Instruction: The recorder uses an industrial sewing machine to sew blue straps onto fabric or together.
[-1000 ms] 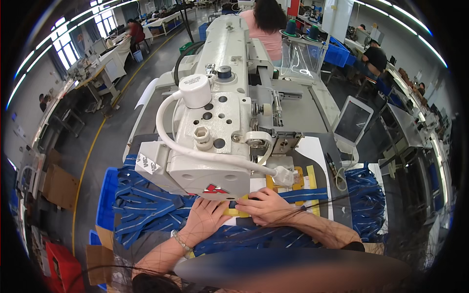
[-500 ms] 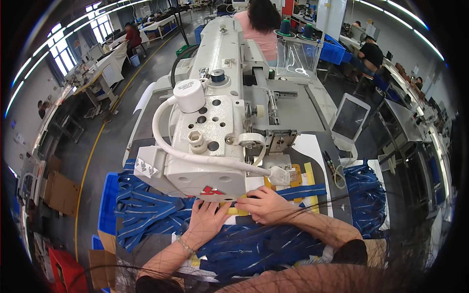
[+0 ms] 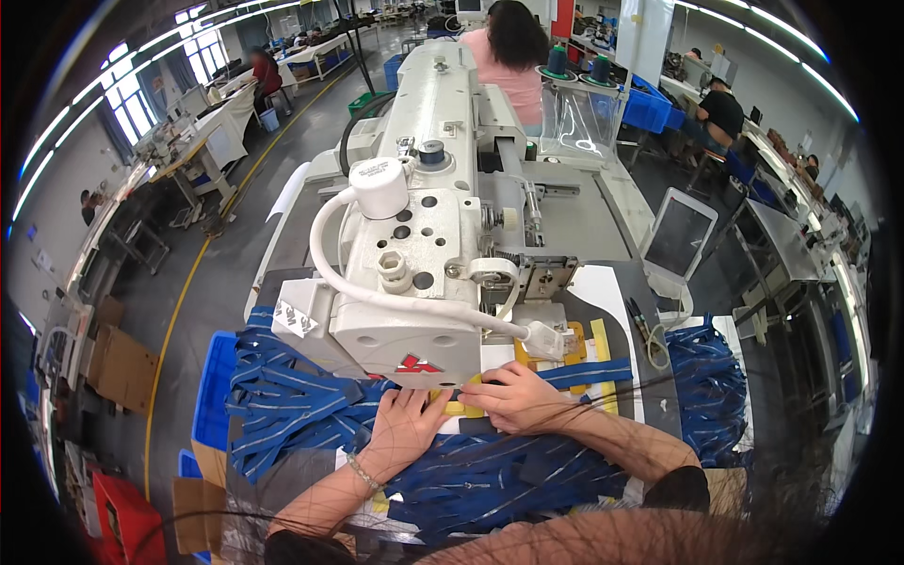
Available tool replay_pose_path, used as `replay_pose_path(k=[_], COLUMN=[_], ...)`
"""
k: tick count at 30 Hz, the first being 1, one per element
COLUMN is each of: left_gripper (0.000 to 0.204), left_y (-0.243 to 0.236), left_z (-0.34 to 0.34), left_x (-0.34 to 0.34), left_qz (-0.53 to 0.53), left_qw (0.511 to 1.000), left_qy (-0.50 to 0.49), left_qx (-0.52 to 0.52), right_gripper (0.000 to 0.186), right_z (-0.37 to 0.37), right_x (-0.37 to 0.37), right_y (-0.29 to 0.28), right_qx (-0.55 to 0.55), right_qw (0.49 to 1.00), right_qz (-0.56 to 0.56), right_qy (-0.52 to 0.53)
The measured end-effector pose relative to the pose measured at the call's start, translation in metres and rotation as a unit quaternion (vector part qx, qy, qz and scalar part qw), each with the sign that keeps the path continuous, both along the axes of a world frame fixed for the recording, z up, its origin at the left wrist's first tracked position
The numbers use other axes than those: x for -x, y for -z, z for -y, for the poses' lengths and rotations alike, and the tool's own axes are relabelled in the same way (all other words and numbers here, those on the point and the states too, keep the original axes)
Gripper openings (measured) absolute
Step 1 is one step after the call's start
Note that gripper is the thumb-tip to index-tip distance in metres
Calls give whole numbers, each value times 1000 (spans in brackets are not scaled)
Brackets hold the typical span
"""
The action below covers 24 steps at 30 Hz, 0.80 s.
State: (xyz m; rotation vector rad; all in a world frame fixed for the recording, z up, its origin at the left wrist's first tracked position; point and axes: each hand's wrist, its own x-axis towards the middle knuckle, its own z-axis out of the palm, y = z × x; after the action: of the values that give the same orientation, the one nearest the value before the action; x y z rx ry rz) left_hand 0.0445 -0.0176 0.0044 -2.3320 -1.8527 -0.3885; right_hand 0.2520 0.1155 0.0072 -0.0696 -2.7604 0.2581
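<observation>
At the front of a large white sewing machine [image 3: 414, 330], both my hands work close together under its head. My left hand [image 3: 407, 422] has its fingers bent and pressed together by the head's lower edge. Its fingertips are partly hidden, and what they hold cannot be made out. Just right of it, my right hand [image 3: 520, 400] is closed at the end of a blue zipper strip [image 3: 589, 373], which runs out to the right over a yellow-edged plate [image 3: 600, 353]. A small yellow piece [image 3: 459, 409] shows between my hands. Loose blue zipper strips [image 3: 499, 476] lie below my wrists.
More zipper strips are heaped at the left [image 3: 292, 400] and right [image 3: 702, 386]. A blue bin [image 3: 215, 391] stands beside the table's left side. A screen [image 3: 680, 231] on a stand is at the right. A person in pink [image 3: 504, 71] sits beyond the machine.
The whole view has shifted slightly, so the machine sits a little lower and to the right. My hands stay at the same place under the machine head.
</observation>
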Motion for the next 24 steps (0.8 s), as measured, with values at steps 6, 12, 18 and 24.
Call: replay_pose_path(k=[6, 12, 18, 24], left_gripper=[36, 41, 37, 38], left_y=[-11, -1, -5, -14], left_z=[-6, -5, -3, -3], left_x=[-2, -1, -5, -6], left_qz=[6, -1, -22, -29], left_qw=[999, 998, 999, 1000], left_qy=[18, 23, 12, -7], left_qx=[-36, -52, -44, 1], right_gripper=[54, 51, 50, 49], right_z=[-4, -3, -4, -3], right_x=[-2, -4, -4, -6], right_y=[0, 8, 12, 6], right_qx=[9, -4, 25, 34], right_qw=[1000, 999, 998, 997], right_qz=[-11, -46, -63, -75], right_qy=[3, -2, -19, -6])
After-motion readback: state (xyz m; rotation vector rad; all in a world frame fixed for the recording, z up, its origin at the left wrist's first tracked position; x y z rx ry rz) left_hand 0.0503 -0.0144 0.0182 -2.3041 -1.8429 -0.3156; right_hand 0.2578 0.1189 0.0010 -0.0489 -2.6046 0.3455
